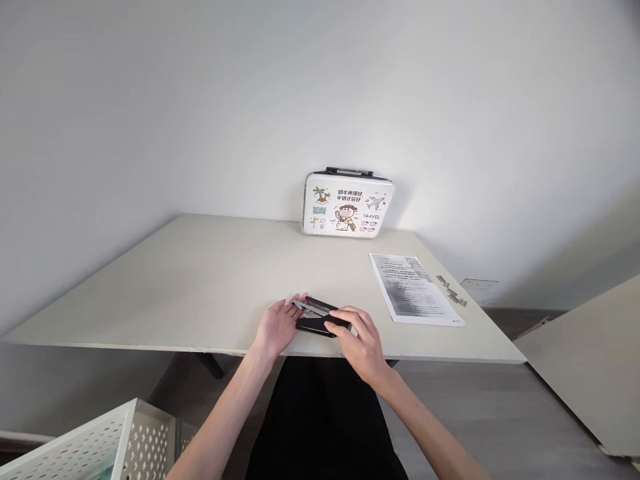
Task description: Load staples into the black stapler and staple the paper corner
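Observation:
A black stapler point(316, 326) with its metal staple channel swung apart lies over the front edge area of the table. My right hand point(361, 339) pinches its right end between thumb and fingers. At the stapler's left end is my left hand point(278, 325), palm turned up and fingers stretched out. Its fingertips reach the stapler's metal tip; whether they bear any of its weight I cannot tell.
A printed sheet point(413, 290) lies on the right of the pale table point(215, 280), with several staple strips point(453, 293) beside it. Against the wall stands a white cartoon case point(349, 205). A white perforated basket point(147, 440) is below left.

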Demonstrator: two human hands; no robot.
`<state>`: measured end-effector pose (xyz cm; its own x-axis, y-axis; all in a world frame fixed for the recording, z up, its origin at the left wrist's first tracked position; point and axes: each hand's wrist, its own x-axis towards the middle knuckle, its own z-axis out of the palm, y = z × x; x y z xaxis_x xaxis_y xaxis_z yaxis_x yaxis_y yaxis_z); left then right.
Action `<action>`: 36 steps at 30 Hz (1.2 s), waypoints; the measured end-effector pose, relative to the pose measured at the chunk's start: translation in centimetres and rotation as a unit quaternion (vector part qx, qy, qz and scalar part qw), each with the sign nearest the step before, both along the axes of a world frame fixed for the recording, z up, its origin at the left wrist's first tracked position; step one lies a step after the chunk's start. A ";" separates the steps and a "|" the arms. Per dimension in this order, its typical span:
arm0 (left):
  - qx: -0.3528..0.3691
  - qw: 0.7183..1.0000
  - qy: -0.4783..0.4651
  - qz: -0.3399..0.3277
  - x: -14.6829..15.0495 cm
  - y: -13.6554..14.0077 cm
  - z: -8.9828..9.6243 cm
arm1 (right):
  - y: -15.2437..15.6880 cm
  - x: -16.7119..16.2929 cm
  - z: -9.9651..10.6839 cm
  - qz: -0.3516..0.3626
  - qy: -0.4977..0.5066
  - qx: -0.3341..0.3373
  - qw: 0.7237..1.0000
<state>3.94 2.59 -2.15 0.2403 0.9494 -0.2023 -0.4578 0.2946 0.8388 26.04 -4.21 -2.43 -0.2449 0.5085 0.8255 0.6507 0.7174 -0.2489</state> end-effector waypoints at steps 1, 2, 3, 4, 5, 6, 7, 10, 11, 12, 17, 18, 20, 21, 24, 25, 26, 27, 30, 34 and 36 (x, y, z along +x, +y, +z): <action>-0.014 1.000 -0.008 0.002 0.0 0.0 0.1 | -0.1 -0.1 -0.1 -0.007 -0.010 0.006 1.000; -0.033 0.999 -0.022 0.007 0.0 0.0 0.3 | -0.1 -0.1 -0.1 -0.014 -0.017 0.011 1.000; -0.055 0.998 -0.040 0.015 0.1 0.0 0.5 | -0.1 -0.1 -0.1 -0.022 -0.023 0.017 0.999; -0.075 0.995 -0.061 0.024 0.2 0.0 0.8 | -0.1 0.0 -0.1 -0.029 -0.025 0.023 0.999; -0.093 0.992 -0.082 0.033 0.4 0.0 1.0 | -0.2 0.1 -0.1 -0.035 -0.022 0.030 0.999; -0.104 0.989 -0.102 0.041 0.5 -0.1 1.3 | -0.2 0.3 0.0 -0.038 -0.015 0.037 0.998; -0.108 0.986 -0.119 0.048 0.7 -0.3 1.5 | -0.2 0.5 0.1 -0.039 -0.005 0.041 0.998; -0.097 0.982 -0.136 0.091 1.0 -0.7 1.8 | -0.5 1.1 0.5 -0.033 0.036 0.035 0.998; -0.091 0.982 -0.125 0.108 1.0 -0.8 1.8 | -0.6 1.3 0.6 -0.031 0.050 0.026 0.998; -0.082 0.983 -0.106 0.122 1.1 -0.9 1.7 | -0.7 1.5 0.6 -0.030 0.064 0.016 0.997; 0.053 0.988 0.059 0.133 1.7 -1.8 1.2 | -0.9 2.3 0.3 -0.041 0.129 -0.045 0.990; 0.082 0.983 0.102 0.129 1.8 -2.1 1.2 | -0.8 2.3 0.2 -0.046 0.144 -0.057 0.987; 0.123 0.968 0.187 0.111 1.8 -2.5 1.2 | -0.6 2.4 -0.2 -0.053 0.171 -0.078 0.981; 0.139 0.959 0.223 0.100 1.8 -2.7 1.2 | -0.4 2.4 -0.3 -0.055 0.184 -0.087 0.978; 0.197 0.927 0.309 0.078 1.9 -3.2 1.2 | 0.1 2.2 -0.8 -0.052 0.215 -0.121 0.968; 0.222 0.915 0.330 0.068 2.0 -3.3 1.2 | 0.2 2.1 -0.9 -0.050 0.224 -0.134 0.964; 0.247 0.903 0.347 0.056 2.1 -3.4 1.1 | 0.4 1.9 -1.0 -0.048 0.232 -0.147 0.960; 0.270 0.892 0.360 0.042 2.2 -3.5 1.1 | 0.5 1.8 -1.1 -0.047 0.237 -0.161 0.957; 0.277 0.890 0.363 0.019 2.4 -3.6 1.1 | 1.4 1.5 -1.3 -0.046 0.248 -0.206 0.946; 0.191 0.943 0.263 0.069 2.2 -3.5 1.4 | 4.8 1.6 -1.4 -0.044 0.270 -0.269 0.923; 0.143 0.970 0.171 0.097 1.9 -3.2 1.4 | 7.7 1.7 -1.6 -0.042 0.288 -0.294 0.910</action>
